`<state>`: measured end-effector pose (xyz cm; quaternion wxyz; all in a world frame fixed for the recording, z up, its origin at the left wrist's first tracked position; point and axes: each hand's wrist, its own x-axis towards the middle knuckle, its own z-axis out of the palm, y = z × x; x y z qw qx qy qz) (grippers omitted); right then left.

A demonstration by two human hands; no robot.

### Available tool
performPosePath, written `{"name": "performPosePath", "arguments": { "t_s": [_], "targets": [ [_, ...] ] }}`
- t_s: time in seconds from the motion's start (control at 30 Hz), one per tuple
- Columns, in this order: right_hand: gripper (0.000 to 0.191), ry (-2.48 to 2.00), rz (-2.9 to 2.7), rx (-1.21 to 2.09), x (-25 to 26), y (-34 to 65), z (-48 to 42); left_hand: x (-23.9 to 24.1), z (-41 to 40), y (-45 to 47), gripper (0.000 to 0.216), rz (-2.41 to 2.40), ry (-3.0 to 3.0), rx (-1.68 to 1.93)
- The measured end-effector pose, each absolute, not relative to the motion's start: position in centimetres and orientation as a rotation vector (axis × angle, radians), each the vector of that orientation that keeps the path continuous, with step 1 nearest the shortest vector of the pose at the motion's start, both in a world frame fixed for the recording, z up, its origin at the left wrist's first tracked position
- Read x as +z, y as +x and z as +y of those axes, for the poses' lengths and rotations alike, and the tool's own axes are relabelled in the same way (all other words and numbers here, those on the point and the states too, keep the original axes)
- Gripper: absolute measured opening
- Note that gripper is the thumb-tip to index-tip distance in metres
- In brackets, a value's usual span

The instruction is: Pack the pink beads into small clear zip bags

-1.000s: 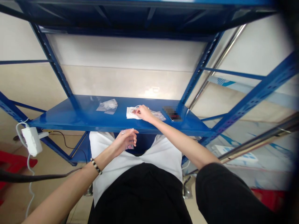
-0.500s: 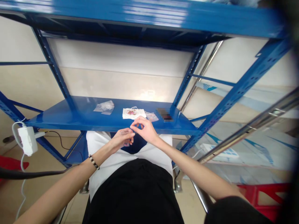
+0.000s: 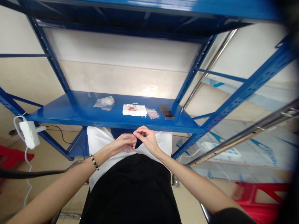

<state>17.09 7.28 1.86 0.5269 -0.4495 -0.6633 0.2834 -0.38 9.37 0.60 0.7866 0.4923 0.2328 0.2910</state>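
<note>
My left hand [image 3: 120,143] is closed round a small clear plastic bag [image 3: 127,149], whose lower part shows under the fingers with a faint pinkish tint. Close against it, my right hand [image 3: 147,140] is closed in a pinch, thumb and forefinger tips at the left fingertips. Whatever lies in that pinch is too small to make out. Both hands are over my lap, just in front of the blue shelf [image 3: 112,119]. Nearest beyond them on the shelf is a white cloth pouch [image 3: 140,110] with a pink flower print.
Right of the pouch lie a clear bag with pinkish contents [image 3: 152,114] and a blurred-out dark object [image 3: 166,112]. Clear plastic bags [image 3: 104,102] rest farther left. A white power strip [image 3: 29,134] hangs by the left post. Another blue shelf [image 3: 149,26] spans overhead.
Both hands have come down a little, away from the shelf edge and towards my body, still fingertip to fingertip. The view has shifted slightly. Things on the shelf lie as before.
</note>
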Motion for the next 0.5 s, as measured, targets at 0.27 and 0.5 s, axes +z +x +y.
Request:
{"name": "performPosePath", "arguments": {
  "t_s": [0.27,0.5],
  "targets": [
    [0.017,-1.008,-1.728,0.704,1.6,16.7,5.6,-0.3,8.1,0.1,0.025,0.471,1.087,0.542],
    [0.029,-0.99,-1.716,0.849,1.6,16.7,6.9,0.4,9.2,0.5,0.025,0.395,1.014,0.577]
  ]
}}
